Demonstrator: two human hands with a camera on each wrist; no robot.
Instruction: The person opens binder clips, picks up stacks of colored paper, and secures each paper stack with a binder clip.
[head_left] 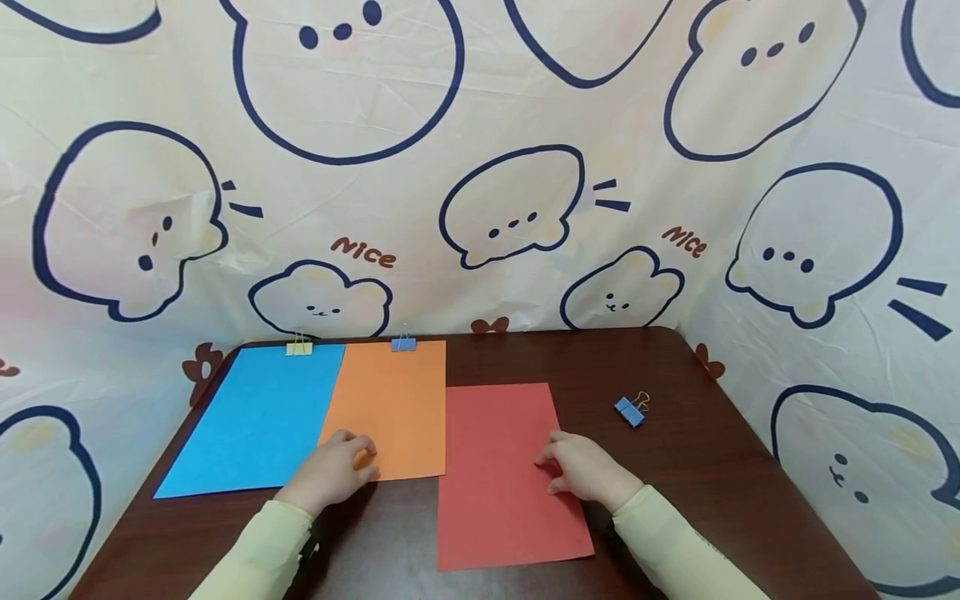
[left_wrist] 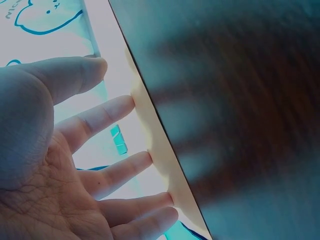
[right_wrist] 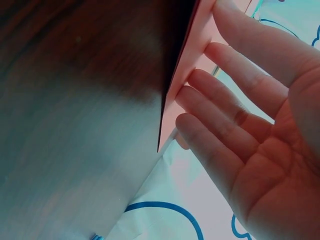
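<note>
While three sheets of paper lie flat on the dark wooden table (head_left: 697, 467), the right hand (head_left: 588, 471) rests on the red sheet (head_left: 498, 475), its straight, slightly spread fingers (right_wrist: 220, 107) touching the sheet's right edge. That red sheet is plain, unclipped and sits nearest the person, just right of the orange sheet (head_left: 393, 408). The left hand (head_left: 333, 471) lies with open, spread fingers (left_wrist: 107, 117) on the orange sheet's lower left corner (neither hand pinches anything). A blue clip (head_left: 403, 342) holds the orange sheet's far edge; a yellow clip (head_left: 299, 347) holds that of the blue sheet (head_left: 258, 421) beside it. Another loose blue clip (head_left: 631, 409) lies on the table, well apart to the right of the red sheet. On the cartoon-printed cloth (head_left: 480, 167) behind, the word "Nice" appears twice in brown letters.
</note>
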